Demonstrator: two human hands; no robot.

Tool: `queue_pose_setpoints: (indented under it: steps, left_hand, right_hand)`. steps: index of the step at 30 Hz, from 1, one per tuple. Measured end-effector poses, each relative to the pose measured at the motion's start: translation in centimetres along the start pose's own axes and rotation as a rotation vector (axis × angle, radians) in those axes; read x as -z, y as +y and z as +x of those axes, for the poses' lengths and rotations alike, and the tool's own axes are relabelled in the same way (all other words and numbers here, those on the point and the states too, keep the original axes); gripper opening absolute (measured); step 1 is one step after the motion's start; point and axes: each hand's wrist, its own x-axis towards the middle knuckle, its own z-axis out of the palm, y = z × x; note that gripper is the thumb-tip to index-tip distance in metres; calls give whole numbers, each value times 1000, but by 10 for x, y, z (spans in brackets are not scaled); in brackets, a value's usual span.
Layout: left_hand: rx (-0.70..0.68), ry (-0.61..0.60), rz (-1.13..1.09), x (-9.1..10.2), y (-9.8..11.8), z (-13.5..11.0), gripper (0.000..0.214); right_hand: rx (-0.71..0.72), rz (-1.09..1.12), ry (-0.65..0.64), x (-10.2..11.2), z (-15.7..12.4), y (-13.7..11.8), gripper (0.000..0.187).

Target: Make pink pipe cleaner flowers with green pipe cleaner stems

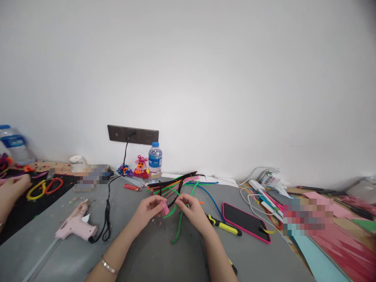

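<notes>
Over the grey mat (pixel 141 258), my left hand (pixel 145 213) is closed in a pinch on a small pink fuzzy bunch that looks like pipe cleaner (pixel 165 209). Close beside it, my right hand (pixel 192 211) pinches a green pipe cleaner (pixel 177 233), whose end hangs down below the fingers. Another stretch of green runs between the two hands; whether it joins the pink piece cannot be made out. Just behind the hands lies a loose pile of pipe cleaners (pixel 167 185) in black, orange, pink, green and blue.
A pink glue gun (pixel 78 225) with a black cord lies left. A water bottle (pixel 155 162) stands behind the pile. Right are a yellow-black utility knife (pixel 226 226), a phone (pixel 246 221) and coloured sheets (pixel 340 243). Another person's hand (pixel 14 190) is far left, near scissors (pixel 44 190).
</notes>
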Motion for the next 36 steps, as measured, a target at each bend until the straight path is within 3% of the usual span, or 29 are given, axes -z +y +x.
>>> queue_pose_setpoints:
  steps: [5, 9, 14, 22, 36]
  left_hand:
    - [-144, -66, 424, 0, -12, 2, 14]
    - [-226, -97, 601, 1, -14, 1, 15]
    - [-338, -169, 681, 1, -13, 0, 18]
    - [-386, -207, 768, -3, -12, -4, 21]
    - [-318, -215, 694, 0, -11, -2, 17]
  right_hand:
    - [-19, -66, 5, -5, -1, 2, 11]
    - [-55, -84, -11, -9, -1, 2, 4]
    - [-59, -90, -51, -12, -1, 4, 8]
    - [-53, -119, -63, -13, -3, 0, 10]
    - [-40, -95, -42, -11, -2, 0, 9]
